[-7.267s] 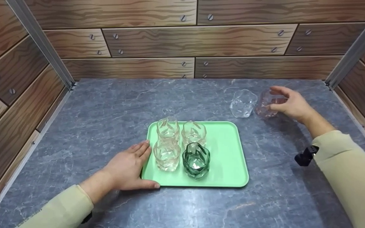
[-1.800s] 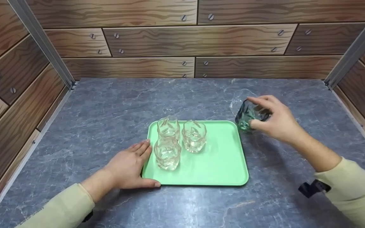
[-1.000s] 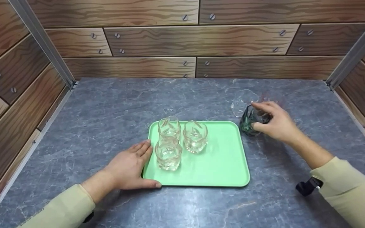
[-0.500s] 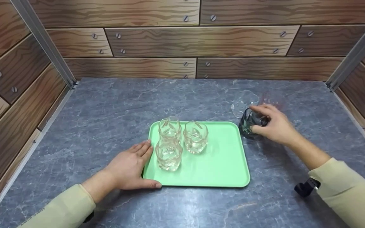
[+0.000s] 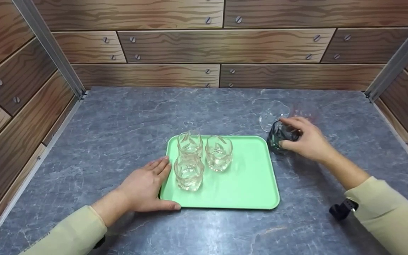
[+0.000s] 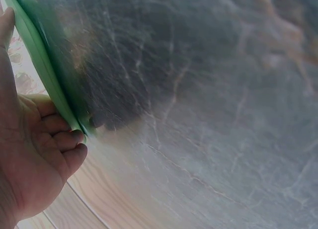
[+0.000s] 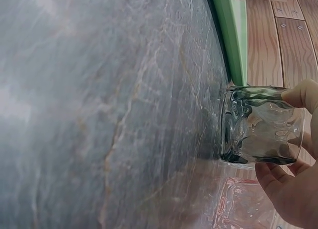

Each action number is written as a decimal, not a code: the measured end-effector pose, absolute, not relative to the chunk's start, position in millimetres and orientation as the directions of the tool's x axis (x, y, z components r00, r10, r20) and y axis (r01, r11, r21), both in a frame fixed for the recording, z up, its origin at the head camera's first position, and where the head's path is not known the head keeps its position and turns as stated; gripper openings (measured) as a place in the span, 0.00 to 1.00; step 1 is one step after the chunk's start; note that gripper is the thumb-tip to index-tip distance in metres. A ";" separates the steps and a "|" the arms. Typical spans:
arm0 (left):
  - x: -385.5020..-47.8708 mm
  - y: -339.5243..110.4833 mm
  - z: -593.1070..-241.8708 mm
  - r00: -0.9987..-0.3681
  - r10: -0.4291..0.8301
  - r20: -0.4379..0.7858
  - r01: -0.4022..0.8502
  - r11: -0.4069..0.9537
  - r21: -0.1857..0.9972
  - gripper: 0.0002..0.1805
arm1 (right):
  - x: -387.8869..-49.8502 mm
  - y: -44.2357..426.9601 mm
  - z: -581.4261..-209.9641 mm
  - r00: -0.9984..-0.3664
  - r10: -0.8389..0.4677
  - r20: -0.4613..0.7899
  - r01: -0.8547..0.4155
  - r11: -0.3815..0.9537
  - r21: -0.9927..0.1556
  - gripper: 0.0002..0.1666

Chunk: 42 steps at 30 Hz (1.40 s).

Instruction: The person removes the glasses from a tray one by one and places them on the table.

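My right hand (image 5: 308, 140) grips a dark green glass tumbler (image 5: 278, 139) by its upper sides, just right of the tray. In the right wrist view this tumbler (image 7: 258, 127) stands on the tabletop beside the green tray's edge (image 7: 238, 45), between thumb and fingers. My left hand (image 5: 142, 187) rests against the left edge of the green tray (image 5: 246, 177), fingers straight along it and thumb at its front corner. On the tray's left half stand three clear, faintly pinkish tumblers: back-left tumbler (image 5: 190, 143), right tumbler (image 5: 219, 154) and front-left tumbler (image 5: 188, 173).
Behind the right hand stand a clear tumbler (image 5: 271, 113) and a pink tumbler (image 5: 305, 108), partly hidden. The grey marbled tabletop (image 5: 136, 109) is bounded by wood-patterned walls (image 5: 221, 46) at the back and sides.
Earlier the green tumbler stood on the tray's front and my right hand held the pink tumbler. The green tumbler has since moved onto the table at the right. My left hand stayed put.
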<state>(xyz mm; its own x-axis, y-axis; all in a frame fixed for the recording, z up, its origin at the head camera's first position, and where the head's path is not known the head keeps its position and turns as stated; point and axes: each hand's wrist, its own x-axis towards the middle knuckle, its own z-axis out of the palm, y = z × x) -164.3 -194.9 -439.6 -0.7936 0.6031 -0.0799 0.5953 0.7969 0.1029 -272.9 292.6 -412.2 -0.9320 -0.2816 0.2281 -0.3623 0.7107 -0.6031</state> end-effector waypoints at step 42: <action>-163.7 -193.8 -437.1 -0.797 0.596 -0.095 0.586 0.802 0.111 0.70 | -239.2 161.7 -397.3 -0.849 -0.476 0.228 -0.435 0.387 -0.813 0.53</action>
